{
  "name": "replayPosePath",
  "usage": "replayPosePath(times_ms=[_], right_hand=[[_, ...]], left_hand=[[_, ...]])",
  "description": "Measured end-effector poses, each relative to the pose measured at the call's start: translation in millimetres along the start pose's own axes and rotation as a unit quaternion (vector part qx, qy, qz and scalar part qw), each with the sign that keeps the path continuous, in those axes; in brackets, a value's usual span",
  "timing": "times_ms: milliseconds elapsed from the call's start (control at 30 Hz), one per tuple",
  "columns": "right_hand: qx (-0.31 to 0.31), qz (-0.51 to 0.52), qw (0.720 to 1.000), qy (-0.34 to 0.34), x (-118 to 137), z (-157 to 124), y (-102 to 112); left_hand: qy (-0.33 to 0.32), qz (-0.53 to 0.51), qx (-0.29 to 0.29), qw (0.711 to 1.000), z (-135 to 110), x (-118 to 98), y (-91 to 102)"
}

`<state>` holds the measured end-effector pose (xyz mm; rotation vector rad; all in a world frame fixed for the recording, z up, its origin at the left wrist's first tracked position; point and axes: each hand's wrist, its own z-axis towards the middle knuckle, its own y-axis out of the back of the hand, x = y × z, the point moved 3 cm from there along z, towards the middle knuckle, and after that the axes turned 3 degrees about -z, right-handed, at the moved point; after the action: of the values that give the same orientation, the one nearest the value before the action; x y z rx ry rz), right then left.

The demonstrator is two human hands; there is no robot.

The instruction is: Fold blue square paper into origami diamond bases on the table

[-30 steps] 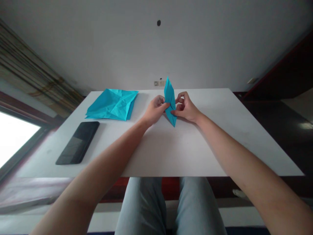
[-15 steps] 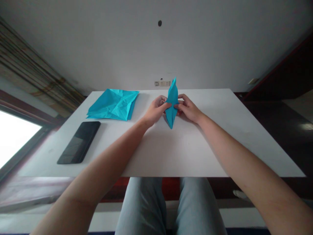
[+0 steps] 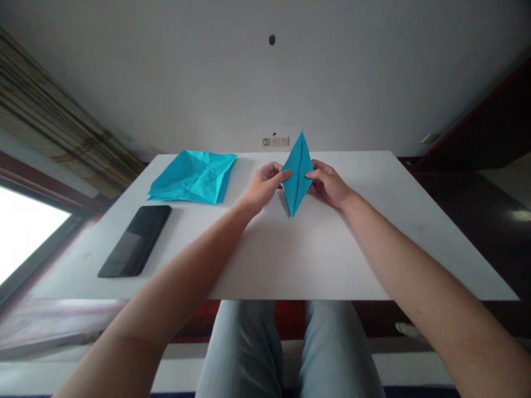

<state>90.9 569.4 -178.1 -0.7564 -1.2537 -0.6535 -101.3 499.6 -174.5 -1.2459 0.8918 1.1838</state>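
A folded blue paper shape (image 3: 297,174), a long diamond with points up and down, stands tilted above the white table (image 3: 290,249). My left hand (image 3: 263,187) pinches its left edge. The paper's right edge is pinched by my right hand (image 3: 329,183). Its lower tip is close to the tabletop; whether it touches I cannot tell. Both forearms reach out over the table from the near edge.
A creased, opened blue paper sheet (image 3: 193,177) lies at the far left of the table. A black phone (image 3: 135,240) lies flat nearer the left edge. A wall with a socket plate (image 3: 276,141) stands behind. My knees show below the near edge.
The paper has turned and spread from a narrow edge-on sliver into a wider diamond. My right hand has moved slightly right along its edge.
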Motion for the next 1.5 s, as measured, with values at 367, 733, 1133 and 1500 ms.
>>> replayPosePath(times_ms=[367, 733, 1133, 1500], right_hand=[[-0.013, 0.002, 1.000, -0.013, 8, -6, 0], [0.017, 0.019, 1.000, -0.008, 8, -7, -3], [-0.021, 0.017, 1.000, 0.003, -3, 3, 3], [-0.086, -0.046, 0.993, 0.064, -6, 8, 11]], left_hand=[[-0.012, 0.002, -0.013, 1.000, 2, 4, 1.5], [-0.032, -0.004, -0.006, 0.999, 5, 8, 3.1], [-0.079, 0.013, -0.058, 0.995, 9, 5, 11.0], [-0.087, 0.095, -0.083, 0.988, 10, 9, 13.3]])
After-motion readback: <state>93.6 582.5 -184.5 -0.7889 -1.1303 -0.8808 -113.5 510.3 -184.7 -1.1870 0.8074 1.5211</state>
